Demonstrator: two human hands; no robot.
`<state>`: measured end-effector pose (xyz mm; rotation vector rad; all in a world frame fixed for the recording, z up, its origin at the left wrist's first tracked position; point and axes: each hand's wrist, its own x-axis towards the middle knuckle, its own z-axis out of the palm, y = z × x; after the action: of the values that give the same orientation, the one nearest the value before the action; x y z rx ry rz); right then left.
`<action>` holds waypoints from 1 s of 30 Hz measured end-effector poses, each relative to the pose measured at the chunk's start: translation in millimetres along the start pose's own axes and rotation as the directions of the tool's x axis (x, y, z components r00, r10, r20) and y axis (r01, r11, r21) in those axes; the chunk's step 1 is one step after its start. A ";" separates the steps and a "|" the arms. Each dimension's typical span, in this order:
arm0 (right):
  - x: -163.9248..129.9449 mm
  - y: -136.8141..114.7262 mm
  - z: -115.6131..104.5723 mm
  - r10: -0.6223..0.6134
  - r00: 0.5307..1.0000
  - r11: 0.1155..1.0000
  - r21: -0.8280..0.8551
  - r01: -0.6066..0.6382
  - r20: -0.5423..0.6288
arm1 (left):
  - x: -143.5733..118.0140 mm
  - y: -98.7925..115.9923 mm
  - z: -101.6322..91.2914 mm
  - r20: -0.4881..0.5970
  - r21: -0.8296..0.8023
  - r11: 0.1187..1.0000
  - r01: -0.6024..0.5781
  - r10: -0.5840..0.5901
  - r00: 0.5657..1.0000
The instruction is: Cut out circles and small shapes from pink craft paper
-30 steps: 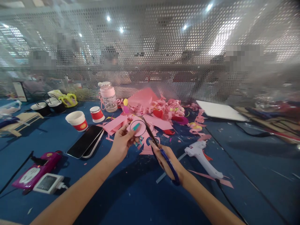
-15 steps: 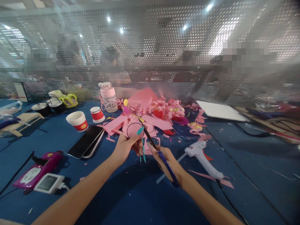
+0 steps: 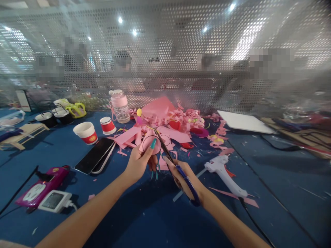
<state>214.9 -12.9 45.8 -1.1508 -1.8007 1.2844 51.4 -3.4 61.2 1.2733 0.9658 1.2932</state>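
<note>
My left hand [image 3: 141, 159] pinches a piece of pink paper [image 3: 148, 142] marked with a black circle outline, thumb on top and fingers beneath. In my right hand [image 3: 186, 179] is a pair of scissors [image 3: 185, 176] with dark blue handles, fingers wrapped round them. Their blades point up and away, along the right edge of the held paper. Beyond both hands spreads a heap of pink paper scraps [image 3: 188, 119], with strips and larger pieces nearer me. Another circle outline shows on pink paper just right of the blades.
A white glue gun [image 3: 224, 174] lies right of my right hand, its cord trailing forward. To the left are a phone [image 3: 95, 155], paper cups [image 3: 86, 133], a bottle [image 3: 120, 106] and a purple power strip [image 3: 42, 187]. A perforated metal screen [image 3: 165, 44] stands behind the table.
The held paper has turned and shifted slightly right in my left hand. The scissors remain at its right edge, with the blades now closer together.
</note>
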 end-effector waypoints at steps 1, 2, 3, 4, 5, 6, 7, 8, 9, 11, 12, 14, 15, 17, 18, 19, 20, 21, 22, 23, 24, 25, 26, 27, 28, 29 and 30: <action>-0.2 0.3 0.0 -0.001 1.000 1.000 0.013 0.001 0.006 | -0.1 0.3 -0.1 0.008 0.008 1.000 0.002 -0.002 1.000; -0.3 0.6 -0.1 0.000 1.000 1.000 0.023 0.000 0.010 | -0.3 0.6 -0.1 0.014 0.011 1.000 0.005 -0.006 1.000; -0.4 0.8 -0.1 0.003 1.000 1.000 0.027 -0.003 0.013 | -0.5 0.9 -0.2 0.018 0.010 1.000 0.010 -0.010 1.000; -0.5 1.1 -0.3 0.007 1.000 1.000 0.026 -0.008 0.015 | -0.7 1.2 -0.2 0.022 0.010 1.000 0.016 -0.016 1.000; -0.6 1.3 -0.4 0.012 1.000 1.000 0.023 -0.012 0.018 | -0.9 1.4 -0.2 0.025 0.012 1.000 0.022 -0.023 0.999; -0.6 1.5 -0.5 0.015 1.000 1.000 0.018 -0.015 0.021 | -1.1 1.5 -0.2 0.028 0.015 0.999 0.029 -0.029 0.999; -0.7 1.6 -0.6 0.016 1.000 1.000 0.014 -0.016 0.023 | -1.3 1.6 -0.2 0.031 0.018 0.999 0.031 -0.032 0.999; -0.7 1.7 -0.5 0.015 1.000 1.000 0.013 -0.016 0.025 | -1.5 1.8 -0.1 0.032 0.022 0.999 0.033 -0.033 0.999; -0.7 1.8 -0.4 0.012 1.000 1.000 0.015 -0.012 0.024 | -1.6 1.9 -0.1 0.033 0.027 0.999 0.035 -0.035 0.999; -0.8 1.7 0.1 0.001 1.000 1.000 0.015 -0.001 0.016 | -1.8 2.5 0.1 0.030 0.032 0.999 0.038 -0.039 0.999; -0.8 1.5 0.4 -0.001 1.000 1.000 0.013 0.001 0.010 | -1.8 2.8 0.2 0.028 0.035 0.999 0.041 -0.042 0.999; -1.0 0.8 1.1 -0.002 1.000 1.000 0.011 0.002 0.003 | -1.8 3.3 0.3 0.027 0.042 0.998 0.049 -0.050 0.998; -1.1 0.3 1.3 0.000 1.000 1.000 0.013 0.000 0.001 | -1.8 3.4 0.3 0.028 0.046 0.998 0.051 -0.053 0.998; -1.2 -0.4 1.3 -0.001 1.000 1.000 0.013 0.001 -0.001 | -1.7 3.0 0.1 0.031 0.054 0.997 0.052 -0.054 0.998; -1.2 -0.6 1.1 -0.005 1.000 1.000 0.008 0.005 -0.001 | -1.8 2.6 -0.1 0.034 0.056 0.997 0.051 -0.053 0.998; -1.2 -0.7 0.8 -0.010 1.000 1.000 -0.001 0.010 0.002 | -1.9 2.2 -0.3 0.037 0.057 0.997 0.050 -0.052 0.998; -1.3 -0.7 0.5 -0.015 1.000 1.000 -0.012 0.016 0.006 | -2.0 1.8 -0.6 0.040 0.054 0.997 0.049 -0.051 0.998; -1.3 -0.5 0.0 -0.021 1.000 1.000 -0.023 0.021 0.010 | -2.2 1.4 -1.0 0.042 0.050 0.998 0.049 -0.051 0.998; -1.3 -0.2 -0.3 -0.026 1.000 0.999 -0.032 0.026 0.014 | -2.4 1.0 -1.3 0.044 0.044 0.998 0.049 -0.051 0.998; -1.3 0.1 -0.7 -0.029 0.999 0.999 -0.039 0.030 0.016 | -2.5 0.6 -1.6 0.044 0.040 0.998 0.050 -0.052 0.998; -1.3 0.3 -1.0 -0.032 0.999 0.999 -0.043 0.032 0.014 | -2.5 0.2 -1.9 0.045 0.038 0.998 0.051 -0.053 0.998; -1.3 0.6 -1.3 -0.034 0.999 0.998 -0.045 0.035 0.011 | -2.4 -0.2 -2.2 0.046 0.036 0.998 0.050 -0.051 0.998; -1.3 0.8 -1.6 -0.036 0.999 0.998 -0.046 0.037 0.009 | -2.2 -0.5 -2.4 0.047 0.035 0.998 0.048 -0.050 0.998; -1.1 1.0 -1.8 -0.038 0.999 0.998 -0.048 0.038 0.010 | -1.9 -0.9 -2.6 0.049 0.033 0.998 0.045 -0.047 0.998; -1.0 1.0 -2.0 -0.038 0.999 0.998 -0.050 0.038 0.011 | -1.7 -1.1 -2.7 0.050 0.033 0.999 0.043 -0.044 0.998; -0.7 1.1 -2.2 -0.037 0.999 0.998 -0.051 0.038 0.013 | -1.4 -1.2 -2.9 0.052 0.033 0.999 0.042 -0.043 0.998; -0.5 1.1 -2.3 -0.037 0.999 0.998 -0.052 0.038 0.016 | -1.2 -1.1 -2.9 0.053 0.032 0.999 0.041 -0.043 0.998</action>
<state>217.4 -12.2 45.5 -1.1329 -1.8685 1.2340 48.5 -4.1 59.6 1.2985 0.9724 1.2100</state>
